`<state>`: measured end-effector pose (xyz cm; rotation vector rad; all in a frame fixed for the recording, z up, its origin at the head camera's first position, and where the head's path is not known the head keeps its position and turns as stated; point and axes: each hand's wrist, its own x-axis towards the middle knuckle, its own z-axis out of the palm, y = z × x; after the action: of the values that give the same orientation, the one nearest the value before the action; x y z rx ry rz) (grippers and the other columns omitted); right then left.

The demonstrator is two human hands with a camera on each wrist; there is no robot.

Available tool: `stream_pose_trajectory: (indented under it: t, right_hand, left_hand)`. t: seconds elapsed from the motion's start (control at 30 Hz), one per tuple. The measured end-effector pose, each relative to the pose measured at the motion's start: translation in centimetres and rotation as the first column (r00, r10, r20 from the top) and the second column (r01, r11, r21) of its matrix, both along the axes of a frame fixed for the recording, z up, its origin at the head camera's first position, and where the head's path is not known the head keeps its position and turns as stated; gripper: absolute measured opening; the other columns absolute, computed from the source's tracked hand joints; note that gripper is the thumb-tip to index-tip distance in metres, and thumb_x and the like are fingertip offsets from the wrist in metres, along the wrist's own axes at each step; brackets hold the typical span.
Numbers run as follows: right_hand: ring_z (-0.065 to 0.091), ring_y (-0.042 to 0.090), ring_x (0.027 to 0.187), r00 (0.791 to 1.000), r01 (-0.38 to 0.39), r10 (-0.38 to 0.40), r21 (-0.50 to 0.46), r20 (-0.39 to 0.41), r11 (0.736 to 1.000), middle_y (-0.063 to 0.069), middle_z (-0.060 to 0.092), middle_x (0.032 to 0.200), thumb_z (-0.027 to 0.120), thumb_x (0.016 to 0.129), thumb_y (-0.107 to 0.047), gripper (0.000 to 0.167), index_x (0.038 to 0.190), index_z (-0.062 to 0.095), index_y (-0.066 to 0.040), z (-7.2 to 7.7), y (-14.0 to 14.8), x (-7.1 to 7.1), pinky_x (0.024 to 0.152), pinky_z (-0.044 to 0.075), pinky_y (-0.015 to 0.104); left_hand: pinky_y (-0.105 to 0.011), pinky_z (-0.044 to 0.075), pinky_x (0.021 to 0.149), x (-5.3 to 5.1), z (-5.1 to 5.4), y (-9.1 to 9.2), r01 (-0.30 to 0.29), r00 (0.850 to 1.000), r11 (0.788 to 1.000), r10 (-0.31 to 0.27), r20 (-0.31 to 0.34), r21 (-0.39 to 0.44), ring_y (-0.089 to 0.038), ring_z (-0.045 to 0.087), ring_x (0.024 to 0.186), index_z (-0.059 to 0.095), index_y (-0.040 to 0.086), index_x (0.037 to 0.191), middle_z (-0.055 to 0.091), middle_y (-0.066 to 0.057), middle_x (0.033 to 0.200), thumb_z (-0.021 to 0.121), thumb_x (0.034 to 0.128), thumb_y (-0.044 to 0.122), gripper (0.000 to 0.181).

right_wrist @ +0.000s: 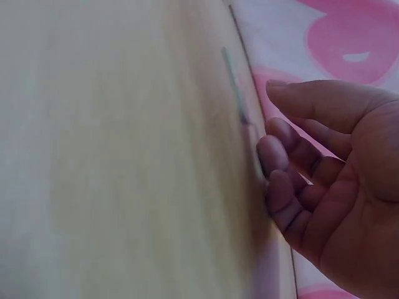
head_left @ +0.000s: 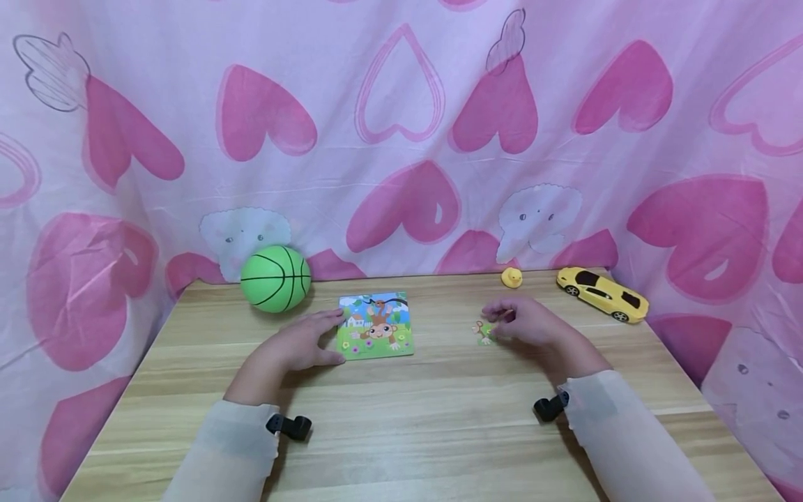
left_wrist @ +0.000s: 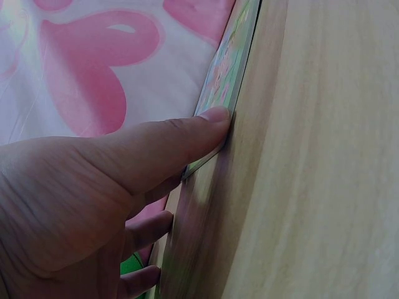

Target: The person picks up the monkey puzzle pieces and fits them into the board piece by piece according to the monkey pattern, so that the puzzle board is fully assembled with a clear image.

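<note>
In the head view, a square picture board [head_left: 374,326] showing a cartoon monkey lies flat on the table. My left hand [head_left: 304,341] is at its left side, with the thumb and forefinger spread along that edge. In the left wrist view, the thumb [left_wrist: 215,115] touches the board's near corner. A small green picture piece [head_left: 484,333] with part of a monkey on it lies to the right. Beside this piece is my right hand [head_left: 525,321], fingers loosely bent and thumb apart from them. The right wrist view is blurred, with the piece [right_wrist: 234,84] just beyond the fingertips.
A green ball [head_left: 276,279] stands at the back left of the wooden table [head_left: 426,432]. At the back right are a small yellow duck [head_left: 511,277] and a yellow toy car [head_left: 602,294]. A pink heart-patterned curtain [head_left: 326,181] hangs behind the table and along its sides.
</note>
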<state>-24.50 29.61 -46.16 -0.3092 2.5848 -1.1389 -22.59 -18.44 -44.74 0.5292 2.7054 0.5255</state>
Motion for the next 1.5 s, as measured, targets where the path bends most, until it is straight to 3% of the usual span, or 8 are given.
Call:
stream_pose_trajectory:
  t: [0.2, 0.3, 0.43, 0.67, 1.0, 1.23, 1.5]
  right_hand:
    - [0.056, 0.023, 0.1, 0.998, -0.02, 0.02, -0.008, 0.067, 1.0, 0.015, 0.067, 0.125, 0.087, 0.087, -0.009, 0.054, 0.138, 0.07, -0.007, -0.1, -0.2, 0.2, 0.079, 0.053, 0.026]
    - [0.053, 0.024, 0.102, 0.996, -0.023, 0.02, 0.03, 0.086, 0.999, 0.012, 0.065, 0.123, 0.088, 0.085, -0.008, 0.057, 0.139, 0.07, -0.012, -0.1, -0.5, 0.1, 0.082, 0.05, 0.028]
    - [0.051, 0.026, 0.106, 0.996, -0.038, 0.031, 0.083, 0.083, 0.996, 0.009, 0.065, 0.124, 0.088, 0.085, -0.009, 0.058, 0.14, 0.07, -0.016, -0.2, -0.7, -0.2, 0.087, 0.047, 0.033]
    - [0.052, 0.025, 0.104, 0.997, -0.043, 0.033, 0.138, 0.077, 0.989, 0.008, 0.066, 0.118, 0.09, 0.084, -0.01, 0.057, 0.137, 0.072, -0.014, 0.0, -1.0, -0.3, 0.085, 0.047, 0.032]
    - [0.057, 0.024, 0.109, 0.996, -0.043, 0.033, 0.118, 0.08, 0.992, 0.01, 0.066, 0.119, 0.089, 0.079, -0.006, 0.053, 0.128, 0.07, -0.007, -0.1, -1.6, -0.5, 0.096, 0.051, 0.033]
    - [0.057, 0.024, 0.109, 0.997, -0.028, 0.016, 0.156, 0.079, 0.987, 0.007, 0.065, 0.118, 0.09, 0.081, -0.012, 0.049, 0.126, 0.069, -0.012, 0.2, -2.7, -0.8, 0.097, 0.052, 0.037]
    - [0.056, 0.025, 0.107, 0.991, -0.02, 0.018, 0.012, 0.131, 1.0, 0.007, 0.064, 0.117, 0.089, 0.079, -0.011, 0.05, 0.125, 0.069, -0.019, 0.9, -6.8, -0.6, 0.089, 0.054, 0.034]
  left_hand:
    - [-0.067, 0.028, 0.132, -0.1, -0.1, 0.0, 0.004, 1.0, 1.0, -0.004, -0.005, -0.008, -0.043, 0.027, 0.164, 0.043, 0.021, 0.166, 0.033, -0.006, 0.177, 0.083, 0.0918, 0.05, 0.089]
    - [-0.066, 0.028, 0.133, -0.1, -0.1, 0.0, 0.006, 1.0, 1.0, -0.006, -0.003, -0.006, -0.042, 0.028, 0.164, 0.043, 0.02, 0.166, 0.033, -0.006, 0.177, 0.083, 0.0918, 0.05, 0.089]
    - [-0.065, 0.028, 0.133, -0.1, -0.2, -0.1, 0.006, 1.0, 1.0, -0.006, 0.0, -0.004, -0.042, 0.027, 0.164, 0.043, 0.02, 0.166, 0.033, -0.006, 0.177, 0.082, 0.0919, 0.05, 0.089]
    - [-0.065, 0.027, 0.133, -0.1, -0.1, -0.1, 0.002, 1.0, 1.0, -0.002, -0.001, -0.004, -0.042, 0.027, 0.165, 0.043, 0.02, 0.166, 0.033, -0.005, 0.177, 0.083, 0.0919, 0.05, 0.089]
    - [-0.064, 0.028, 0.133, 0.1, 0.1, 0.0, 0.014, 1.0, 1.0, -0.014, -0.015, -0.006, -0.042, 0.028, 0.164, 0.044, 0.017, 0.165, 0.035, -0.007, 0.176, 0.083, 0.0925, 0.047, 0.087]
    - [-0.065, 0.028, 0.133, 0.1, 0.1, 0.0, 0.012, 1.0, 1.0, -0.012, -0.015, -0.009, -0.042, 0.028, 0.164, 0.044, 0.018, 0.165, 0.035, -0.007, 0.176, 0.083, 0.0924, 0.047, 0.087]
    - [-0.066, 0.027, 0.133, 0.2, 0.3, 0.1, 0.011, 1.0, 1.0, -0.012, -0.012, -0.008, -0.044, 0.028, 0.164, 0.043, 0.018, 0.166, 0.034, -0.008, 0.177, 0.082, 0.0927, 0.046, 0.088]
